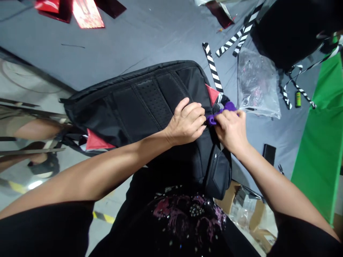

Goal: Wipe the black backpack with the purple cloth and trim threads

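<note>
A black backpack with red triangular corner patches lies on its side along the front of the grey table, its padded panel facing up. My left hand presses on the panel near the right end, fingers curled and closed on the black fabric. Just to its right, my right hand is closed around a bunched purple cloth, which touches the backpack's end. The fingertips of my right hand are partly hidden behind the cloth. A black side pocket bulges below it.
Striped black-and-white strips and a clear plastic bag lie at the right on the grey table. Beyond are a green cloth and a small green bottle. Red shiny packets lie far left. An open cardboard box stands below.
</note>
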A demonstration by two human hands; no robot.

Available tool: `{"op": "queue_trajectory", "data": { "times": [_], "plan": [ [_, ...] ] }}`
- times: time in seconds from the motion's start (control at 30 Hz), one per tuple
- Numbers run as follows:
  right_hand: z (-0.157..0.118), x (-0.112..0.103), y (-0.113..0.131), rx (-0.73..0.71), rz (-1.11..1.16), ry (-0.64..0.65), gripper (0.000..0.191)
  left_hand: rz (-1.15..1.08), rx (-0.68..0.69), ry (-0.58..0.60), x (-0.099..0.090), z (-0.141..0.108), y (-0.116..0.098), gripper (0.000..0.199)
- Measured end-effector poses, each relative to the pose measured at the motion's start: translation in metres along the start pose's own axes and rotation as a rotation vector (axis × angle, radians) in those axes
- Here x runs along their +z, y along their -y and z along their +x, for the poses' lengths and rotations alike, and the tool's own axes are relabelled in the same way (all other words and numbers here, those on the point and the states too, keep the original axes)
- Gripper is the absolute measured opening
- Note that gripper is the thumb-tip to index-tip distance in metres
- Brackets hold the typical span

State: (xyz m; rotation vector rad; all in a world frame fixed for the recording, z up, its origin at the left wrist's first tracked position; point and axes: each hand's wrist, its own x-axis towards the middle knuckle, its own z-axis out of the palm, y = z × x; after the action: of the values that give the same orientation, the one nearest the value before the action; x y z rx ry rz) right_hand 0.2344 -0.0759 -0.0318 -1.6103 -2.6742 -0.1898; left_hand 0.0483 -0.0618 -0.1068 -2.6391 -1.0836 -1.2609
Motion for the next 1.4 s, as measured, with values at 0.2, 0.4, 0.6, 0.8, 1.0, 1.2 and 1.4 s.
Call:
{"op": "queue_trajectory", "data": {
  "times": [0.2, 0.4, 0.6, 0.8, 1.0, 1.2, 1.4],
  "plan": [
    [-0.022, -0.006, 0.002, -0.006, 0.085, 0.011, 0.020, 0.074, 0.043, -0.026, -0.001, -0.003, -0.001, 0.016],
    [-0.032, -0.033, -0.058, 0.388, 0.397, -0.468, 0.011, 0.136, 0.092, 0.104, -0.024, 0.021, -0.003, 0.021],
    [-0.024, -0.048, -0.041, 0.351, 0.554, -0.287, 0.080, 0.232, 0.211, 0.670, -0.094, 0.076, -0.006, 0.035],
    [-0.140, -0.003, 0.030, 0.337, 1.027, 0.256, 0.096, 0.279, 0.144, 0.575, -0.164, 0.035, -0.042, 0.030],
    [-0.198, -0.059, 0.034, 0.460, 0.974, 0.013, 0.057, 0.379, 0.130, 0.307, -0.223, 0.012, -0.120, 0.031],
    [-0.196, -0.106, -0.023, 0.516, 0.817, -0.065, 0.049, 0.196, -0.143, 0.467, -0.188, 0.028, -0.135, 0.033],
    [-0.185, -0.028, -0.047, 0.465, 0.416, -0.034, 0.043, 0.120, -0.170, 0.710, -0.118, 0.029, -0.102, 0.026]
  ]
}}
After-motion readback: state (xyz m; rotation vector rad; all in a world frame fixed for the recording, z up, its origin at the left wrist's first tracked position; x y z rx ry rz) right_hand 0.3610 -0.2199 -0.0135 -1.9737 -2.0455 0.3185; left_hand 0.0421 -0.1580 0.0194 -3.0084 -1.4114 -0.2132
